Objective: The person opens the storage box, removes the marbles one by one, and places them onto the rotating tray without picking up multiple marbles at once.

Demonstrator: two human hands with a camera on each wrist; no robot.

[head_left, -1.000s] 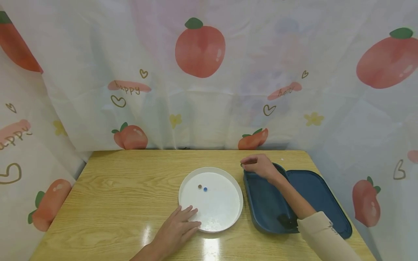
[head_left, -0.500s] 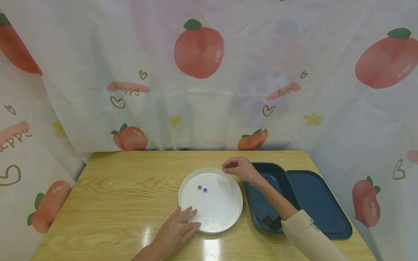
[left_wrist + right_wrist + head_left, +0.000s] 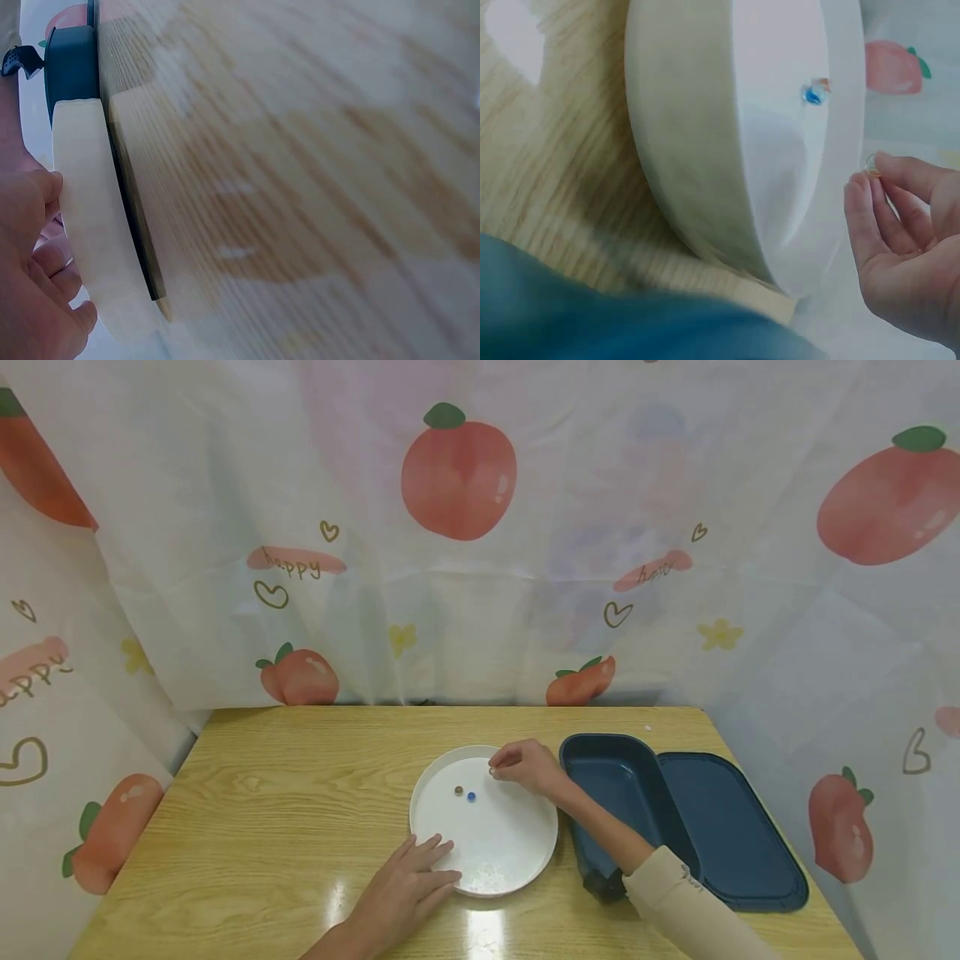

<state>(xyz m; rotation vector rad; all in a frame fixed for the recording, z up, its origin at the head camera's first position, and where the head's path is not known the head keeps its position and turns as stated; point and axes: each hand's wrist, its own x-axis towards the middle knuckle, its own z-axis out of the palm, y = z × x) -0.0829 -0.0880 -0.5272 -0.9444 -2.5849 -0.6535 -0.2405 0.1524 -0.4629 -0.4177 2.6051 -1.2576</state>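
A round white tray (image 3: 498, 839) with a raised rim lies on the wooden table. Inside it a brown marble (image 3: 459, 790) and a blue marble (image 3: 471, 797) lie close together. My right hand (image 3: 528, 766) is over the tray's far right part, pinching a small clear glass marble (image 3: 871, 163) between thumb and fingertips. At the near left of the tray, my left hand (image 3: 408, 885) rests on the rim with its fingers spread. In the left wrist view, the left fingers (image 3: 56, 259) lie against the rim.
Right of the tray stands a dark blue open box (image 3: 618, 777), partly under the right forearm. Its flat dark blue lid (image 3: 738, 827) lies beside it. A tiny white speck (image 3: 648, 727) is near the table's back edge. A fruit-printed curtain (image 3: 480, 610) surrounds the table (image 3: 300, 793).
My right hand has moved left from above the box's far left corner to over the tray, still pinching the small marble. The left hand and the marbles in the tray have stayed put.
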